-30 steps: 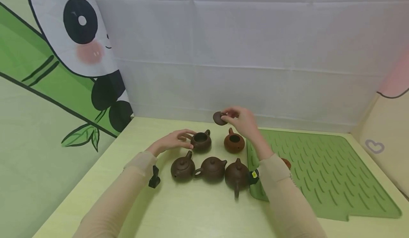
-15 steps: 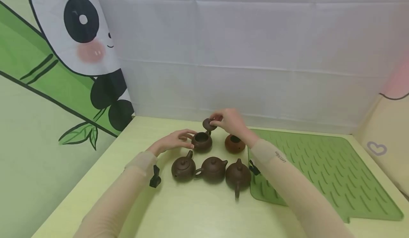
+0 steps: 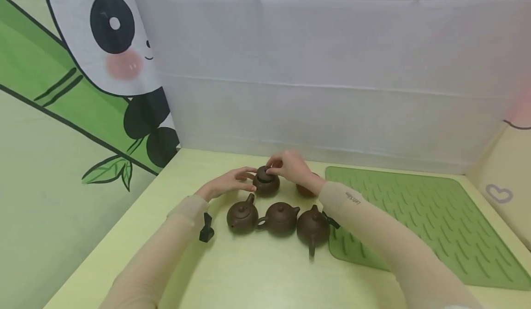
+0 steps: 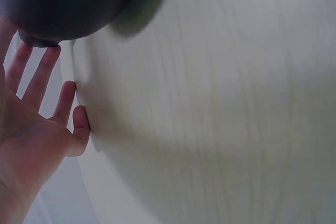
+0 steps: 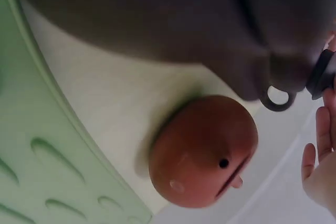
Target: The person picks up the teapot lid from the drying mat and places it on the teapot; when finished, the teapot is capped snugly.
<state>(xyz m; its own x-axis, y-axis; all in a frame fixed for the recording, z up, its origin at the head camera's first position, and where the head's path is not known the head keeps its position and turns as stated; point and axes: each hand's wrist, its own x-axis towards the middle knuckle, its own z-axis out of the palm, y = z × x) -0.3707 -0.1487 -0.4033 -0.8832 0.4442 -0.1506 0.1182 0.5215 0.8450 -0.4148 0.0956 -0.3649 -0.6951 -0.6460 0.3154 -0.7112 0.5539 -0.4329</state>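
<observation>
Beside the loose left grip (image 3: 228,183), the right (image 3: 291,166) pinches a lid (image 3: 264,175) over a teapot (image 3: 266,189).

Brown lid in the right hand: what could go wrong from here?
The brown lid, pinched by the right hand, looks tilted over the back brown teapot, so it might seat crooked or slip. The left hand is at one side of that pot only, so a push could slide it. The black device on the right wrist appears close to the rightmost front teapot and might knock it.
</observation>
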